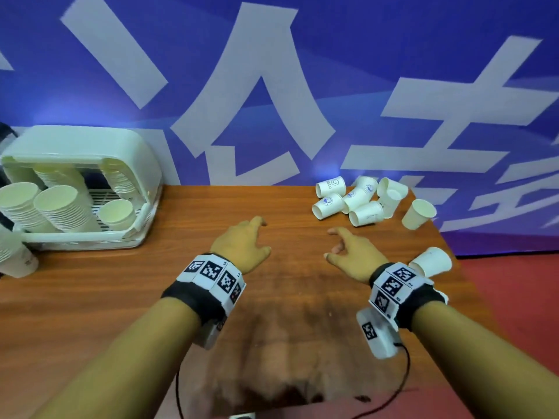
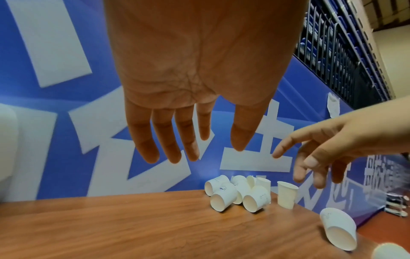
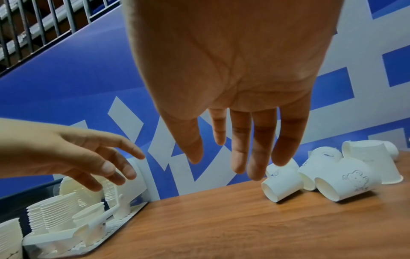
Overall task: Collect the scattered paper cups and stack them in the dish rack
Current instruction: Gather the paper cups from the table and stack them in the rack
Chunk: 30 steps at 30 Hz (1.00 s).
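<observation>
Both of the person's hands are hovering above the brown wood-grain table (image 1: 151, 297), palms down, holding nothing. The left hand (image 1: 242, 243) is sitting over the middle of the table with its fingers straight and slightly spread, the thumb held apart from them. The right hand (image 1: 351, 255) is hanging just beside it, its fingers loosely extended and fanned, touching nothing.

The white paper cups are lying in several places. A cluster of tipped-over white paper cups (image 1: 354, 201) is resting at the far right of the table against the blue banner with large white characters (image 1: 272, 86); most are lying on their sides, mouths facing various ways, some touching each other, and a few are showing small printed drawings. One plain upright paper cup (image 1: 419, 213) is standing just to the right of that cluster, near the table edge. Another tipped paper cup (image 1: 432, 261) is lying at the right edge of the table, close to the right wrist band.

The pale green plastic dish rack with a raised lid (image 1: 81, 189) is sitting at the far left of the table. Inside it, tall stacks of nested paper cups (image 1: 60, 210) are leaning, and a single short cup (image 1: 118, 213) is sitting at its right end. One more stack of cups (image 1: 15, 258) is standing outside the rack at the left edge.
</observation>
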{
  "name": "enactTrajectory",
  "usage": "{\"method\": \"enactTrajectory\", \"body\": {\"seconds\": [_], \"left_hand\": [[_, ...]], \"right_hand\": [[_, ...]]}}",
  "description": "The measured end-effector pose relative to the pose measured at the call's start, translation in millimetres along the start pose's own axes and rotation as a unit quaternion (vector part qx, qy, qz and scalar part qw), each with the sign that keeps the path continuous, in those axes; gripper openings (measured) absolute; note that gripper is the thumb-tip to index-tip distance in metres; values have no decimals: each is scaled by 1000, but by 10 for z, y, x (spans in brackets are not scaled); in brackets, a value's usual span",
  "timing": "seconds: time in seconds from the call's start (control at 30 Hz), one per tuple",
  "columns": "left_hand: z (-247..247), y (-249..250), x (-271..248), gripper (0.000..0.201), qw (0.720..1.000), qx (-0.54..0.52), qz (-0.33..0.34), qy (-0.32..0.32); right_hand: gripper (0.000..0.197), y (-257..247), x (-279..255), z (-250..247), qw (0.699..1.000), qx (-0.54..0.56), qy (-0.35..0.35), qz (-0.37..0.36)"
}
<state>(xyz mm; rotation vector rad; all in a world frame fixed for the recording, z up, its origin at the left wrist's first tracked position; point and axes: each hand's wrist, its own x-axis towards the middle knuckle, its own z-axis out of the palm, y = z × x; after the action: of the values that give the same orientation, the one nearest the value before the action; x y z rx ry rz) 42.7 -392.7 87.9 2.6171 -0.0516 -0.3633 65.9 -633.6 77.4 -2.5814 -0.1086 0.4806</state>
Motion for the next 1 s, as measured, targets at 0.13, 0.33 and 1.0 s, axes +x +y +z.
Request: {"method": "enactTrajectory", "body": {"seconds": [0.13,0.33,1.0], "left_hand": [[248,242,343,55,999,5,12,-45],[596,883,692,57,993,42,39,-100],[2563,3206,1598,55,975,-6,-58,-216]], "right_hand": [[53,252,42,-158,1000,-4,21,16],[52,924,104,-539,998,-1,43,52],[56,3517,958,-1340,994,-15,-50,95]]}}
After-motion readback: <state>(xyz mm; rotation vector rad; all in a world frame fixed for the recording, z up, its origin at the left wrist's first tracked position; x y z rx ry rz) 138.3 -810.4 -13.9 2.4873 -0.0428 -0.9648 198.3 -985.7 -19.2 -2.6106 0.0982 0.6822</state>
